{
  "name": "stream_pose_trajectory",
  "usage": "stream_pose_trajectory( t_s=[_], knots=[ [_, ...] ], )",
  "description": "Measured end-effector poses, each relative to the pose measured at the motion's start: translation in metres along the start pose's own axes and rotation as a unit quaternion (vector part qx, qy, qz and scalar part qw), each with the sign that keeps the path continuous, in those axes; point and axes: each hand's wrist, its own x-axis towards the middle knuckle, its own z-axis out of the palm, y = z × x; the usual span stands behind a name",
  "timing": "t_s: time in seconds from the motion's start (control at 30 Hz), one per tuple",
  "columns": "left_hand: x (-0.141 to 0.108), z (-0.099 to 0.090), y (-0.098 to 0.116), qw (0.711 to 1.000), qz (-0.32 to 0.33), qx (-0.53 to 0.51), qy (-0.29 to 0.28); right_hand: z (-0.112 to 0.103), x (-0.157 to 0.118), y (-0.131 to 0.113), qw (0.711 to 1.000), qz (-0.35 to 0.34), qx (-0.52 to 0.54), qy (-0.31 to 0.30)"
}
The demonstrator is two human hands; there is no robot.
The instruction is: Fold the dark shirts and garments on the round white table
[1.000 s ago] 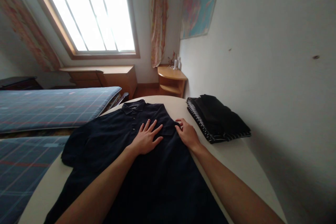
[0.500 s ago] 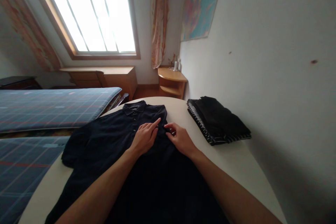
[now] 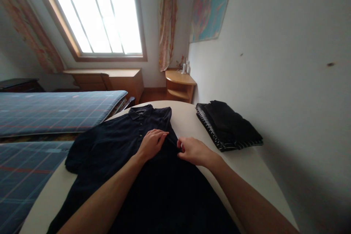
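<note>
A dark navy collared shirt (image 3: 109,146) is spread on a round cream table (image 3: 186,111), its buttoned front facing up and its collar at the far edge. One sleeve reaches out to the left; the right side is folded inward. My left hand (image 3: 152,144) lies on the upper chest, right of the buttons, with its fingers together on the fabric. At the shirt's right edge, my right hand (image 3: 193,150) pinches the dark cloth between thumb and fingers.
A stack of folded black and striped clothes (image 3: 229,126) sits at the table's right, near the white wall (image 3: 287,91). Plaid mattresses (image 3: 55,111) are at the left. Beyond the table stand a corner shelf (image 3: 179,76) and a wooden desk (image 3: 123,74).
My right hand has moved slightly right and toward me, drawing the shirt's right edge along. My left hand has stayed nearly in place, its index finger less extended.
</note>
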Motion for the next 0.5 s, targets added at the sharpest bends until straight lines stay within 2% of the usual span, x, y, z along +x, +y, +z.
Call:
stream_pose_trajectory(
  t_s=[0.17,0.33,0.4,0.5],
  knots=[
    [0.002,-0.007,-0.006,0.995,-0.078,-0.022,0.055,-0.008,-0.012,-0.015,0.985,-0.075,0.152,-0.043],
    [0.002,-0.014,-0.018,0.981,-0.166,-0.010,0.102,0.012,-0.011,-0.032,0.947,-0.126,0.280,-0.094],
    [0.001,-0.013,-0.022,0.978,-0.183,0.003,0.098,0.021,-0.011,-0.037,0.948,-0.126,0.274,-0.099],
    [0.000,-0.009,-0.025,0.977,-0.193,0.033,0.080,0.028,-0.014,-0.042,0.975,-0.108,0.179,-0.070]
  ],
)
